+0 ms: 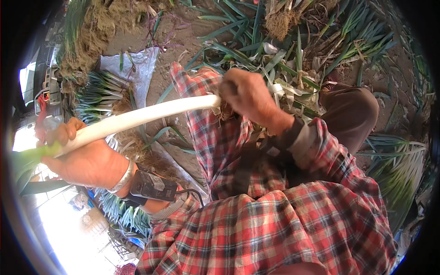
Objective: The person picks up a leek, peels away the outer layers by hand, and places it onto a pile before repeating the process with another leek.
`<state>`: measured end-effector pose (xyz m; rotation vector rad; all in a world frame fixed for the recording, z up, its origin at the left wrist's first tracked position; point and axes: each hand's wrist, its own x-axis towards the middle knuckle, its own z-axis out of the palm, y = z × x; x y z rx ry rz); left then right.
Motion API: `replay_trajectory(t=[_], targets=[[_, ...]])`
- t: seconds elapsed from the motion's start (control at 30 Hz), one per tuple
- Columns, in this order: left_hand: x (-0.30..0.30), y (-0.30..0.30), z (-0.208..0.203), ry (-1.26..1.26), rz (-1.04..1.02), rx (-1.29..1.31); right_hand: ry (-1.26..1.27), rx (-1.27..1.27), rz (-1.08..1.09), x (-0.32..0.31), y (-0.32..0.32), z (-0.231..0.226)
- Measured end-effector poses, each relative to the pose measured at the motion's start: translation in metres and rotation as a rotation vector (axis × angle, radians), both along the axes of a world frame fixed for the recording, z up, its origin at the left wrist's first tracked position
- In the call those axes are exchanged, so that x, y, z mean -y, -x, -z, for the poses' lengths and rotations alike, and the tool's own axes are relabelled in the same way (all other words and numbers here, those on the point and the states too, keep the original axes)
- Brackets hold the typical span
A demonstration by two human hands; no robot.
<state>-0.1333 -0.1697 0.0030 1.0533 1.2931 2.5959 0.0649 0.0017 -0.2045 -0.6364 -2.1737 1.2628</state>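
A long green onion (pixel 151 113) stretches across in front of me, its white stalk smooth and slightly bowed. My left hand (pixel 87 158) is closed around it near where the white turns to green leaves, at the far left. At the other end, my right hand (pixel 250 94) has its fingers curled at the root end, with brown roots (pixel 224 112) showing just below them. The right fingertips are partly hidden and a little blurred. A dark box-shaped device (pixel 152 186) with a cable is strapped to my left wrist, behind a metal band (pixel 124 178).
Bundled green onions (pixel 98 94) lie on the left beside a plastic sheet (pixel 149 64). Peeled leaves and skins (pixel 288 85) pile up ahead, near more onions with roots (pixel 279 23). Another bunch (pixel 398 169) lies at the right. My bent knee (pixel 355 110) is close by.
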Motion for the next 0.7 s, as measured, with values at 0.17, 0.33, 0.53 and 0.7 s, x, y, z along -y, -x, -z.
replay_trajectory(t=[0.17, 0.33, 0.53, 0.7], targets=[[-0.011, -0.007, 0.009, 0.119, -0.326, -0.013, 0.016, 0.086, 0.239, -0.025, -0.029, 0.040], [-0.027, -0.028, 0.013, 0.186, -0.725, 0.021, 0.023, -0.233, -0.067, 0.008, -0.024, -0.036], [-0.023, -0.016, 0.014, 0.121, -0.569, -0.120, -0.146, -0.188, -0.031, 0.019, -0.011, -0.029], [-0.036, -0.028, 0.010, 0.072, -0.597, -0.154, -0.189, -0.197, -0.054, 0.014, -0.003, -0.023]])
